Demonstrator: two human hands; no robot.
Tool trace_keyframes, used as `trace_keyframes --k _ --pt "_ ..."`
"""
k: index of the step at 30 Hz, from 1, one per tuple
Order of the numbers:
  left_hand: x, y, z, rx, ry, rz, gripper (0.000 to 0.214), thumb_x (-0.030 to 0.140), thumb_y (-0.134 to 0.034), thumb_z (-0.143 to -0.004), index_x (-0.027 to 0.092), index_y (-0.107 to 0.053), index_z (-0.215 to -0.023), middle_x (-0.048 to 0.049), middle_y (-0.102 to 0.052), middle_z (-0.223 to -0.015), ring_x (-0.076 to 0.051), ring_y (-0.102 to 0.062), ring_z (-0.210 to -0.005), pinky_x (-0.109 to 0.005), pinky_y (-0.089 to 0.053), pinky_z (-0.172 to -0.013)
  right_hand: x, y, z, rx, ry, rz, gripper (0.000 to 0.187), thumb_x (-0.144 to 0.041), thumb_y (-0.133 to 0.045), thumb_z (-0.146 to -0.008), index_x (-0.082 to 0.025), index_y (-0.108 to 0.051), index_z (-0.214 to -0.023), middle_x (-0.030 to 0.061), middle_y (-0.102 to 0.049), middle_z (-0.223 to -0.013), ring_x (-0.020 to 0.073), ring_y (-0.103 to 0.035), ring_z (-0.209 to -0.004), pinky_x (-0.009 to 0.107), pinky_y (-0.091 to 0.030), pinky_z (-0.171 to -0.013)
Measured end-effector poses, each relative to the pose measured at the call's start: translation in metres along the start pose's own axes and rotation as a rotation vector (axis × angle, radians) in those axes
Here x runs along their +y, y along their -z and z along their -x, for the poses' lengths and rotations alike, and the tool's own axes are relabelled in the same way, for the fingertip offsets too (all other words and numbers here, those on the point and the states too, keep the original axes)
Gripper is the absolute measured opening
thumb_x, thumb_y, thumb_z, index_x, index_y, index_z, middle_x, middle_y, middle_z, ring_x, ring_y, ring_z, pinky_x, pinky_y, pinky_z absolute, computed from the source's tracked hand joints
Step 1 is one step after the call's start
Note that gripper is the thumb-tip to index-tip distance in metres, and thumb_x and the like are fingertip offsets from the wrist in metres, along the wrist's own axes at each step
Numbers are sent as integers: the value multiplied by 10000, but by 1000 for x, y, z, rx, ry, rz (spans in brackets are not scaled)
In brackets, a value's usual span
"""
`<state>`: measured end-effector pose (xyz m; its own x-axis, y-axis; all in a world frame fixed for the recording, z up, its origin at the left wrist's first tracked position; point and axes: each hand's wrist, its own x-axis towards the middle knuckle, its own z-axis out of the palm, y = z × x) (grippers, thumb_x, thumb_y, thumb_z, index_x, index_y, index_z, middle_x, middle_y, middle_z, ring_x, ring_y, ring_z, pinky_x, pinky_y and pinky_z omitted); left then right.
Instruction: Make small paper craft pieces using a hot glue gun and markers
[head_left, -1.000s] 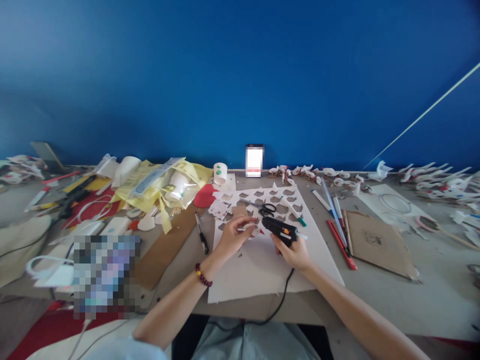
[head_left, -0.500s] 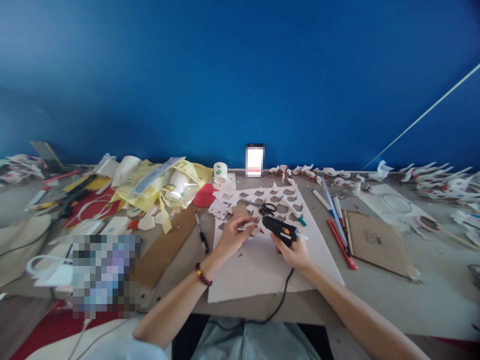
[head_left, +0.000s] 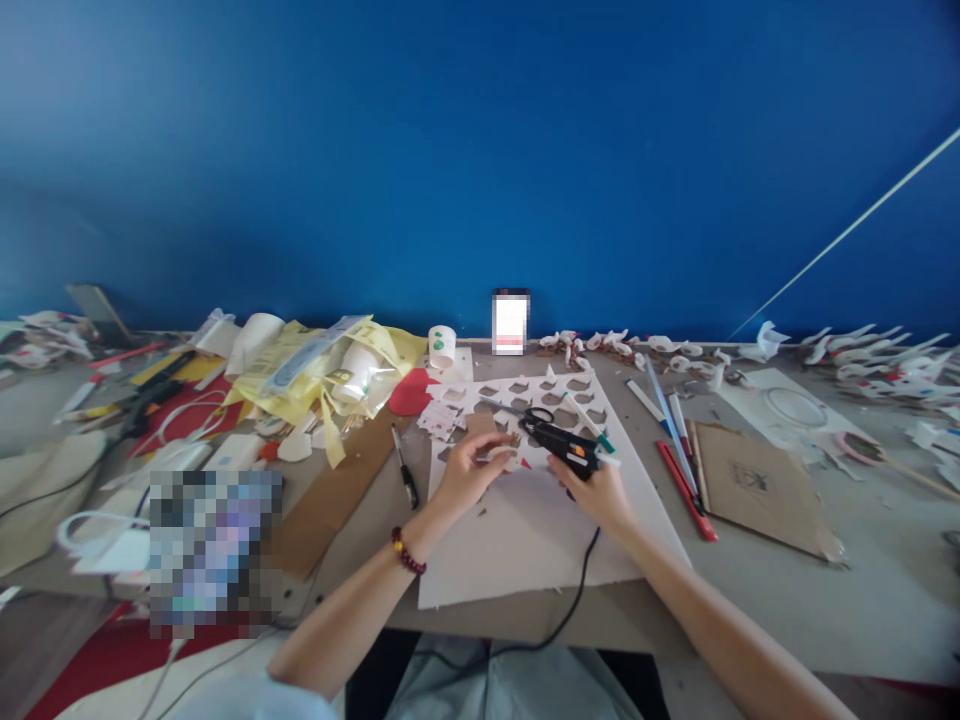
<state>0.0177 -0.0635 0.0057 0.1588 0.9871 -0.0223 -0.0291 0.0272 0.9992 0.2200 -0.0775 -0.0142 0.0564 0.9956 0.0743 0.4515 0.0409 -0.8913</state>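
A small white paper piece with a red tip (head_left: 516, 462) was pinched in the left hand (head_left: 480, 462), its thumb and fingertips nearly brought together, above a large white sheet with rows of cut-out holes (head_left: 525, 545). A black glue gun with an orange mark (head_left: 562, 446) was gripped by its handle in the right hand (head_left: 596, 492), the fingers curled around it, and its nozzle was pointed toward the left fingertips; whether they were touched could not be told. Beyond the hands, black-handled scissors (head_left: 538, 416) and a white marker with a green cap (head_left: 590, 424) were laid on the sheet. Near the blue wall (head_left: 480, 150), a white paper cup with a green print (head_left: 442, 348) was stood upright, its contents hidden from view. To its left, a crumpled yellow plastic bag (head_left: 262, 388) was spread on the grey table (head_left: 885, 600), and a second white cup (head_left: 361, 366) could be seen inside through clear film; what else was contained there could not be made out. Beside the bag, a plain white cylinder (head_left: 255, 342) was tilted among the clutter.
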Motion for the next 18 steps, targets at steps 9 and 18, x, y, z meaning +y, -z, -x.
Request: trace_keyframes --k 9,18 --pt "-7 5 -5 132 -67 -40 258 355 -666 -699 172 -670 -880 -92 -650 -999 -225 -613 -949 -260 -561 -637 4 19 -13 -207 -209 -316 560 -692 -471 -744 -160 -515 -576 11 -539 -500 118 -532 -430 241 -452 -460" --pt "-9 6 -8 160 -65 3 264 380 -658 -702 167 -657 -857 -89 -646 -991 -214 -617 -928 -270 -559 -654 1 27 -11 -256 -151 35 687 -661 -294 -847 -148 -604 -514 56 -610 -470 111 -522 -400 204 -367 -397"
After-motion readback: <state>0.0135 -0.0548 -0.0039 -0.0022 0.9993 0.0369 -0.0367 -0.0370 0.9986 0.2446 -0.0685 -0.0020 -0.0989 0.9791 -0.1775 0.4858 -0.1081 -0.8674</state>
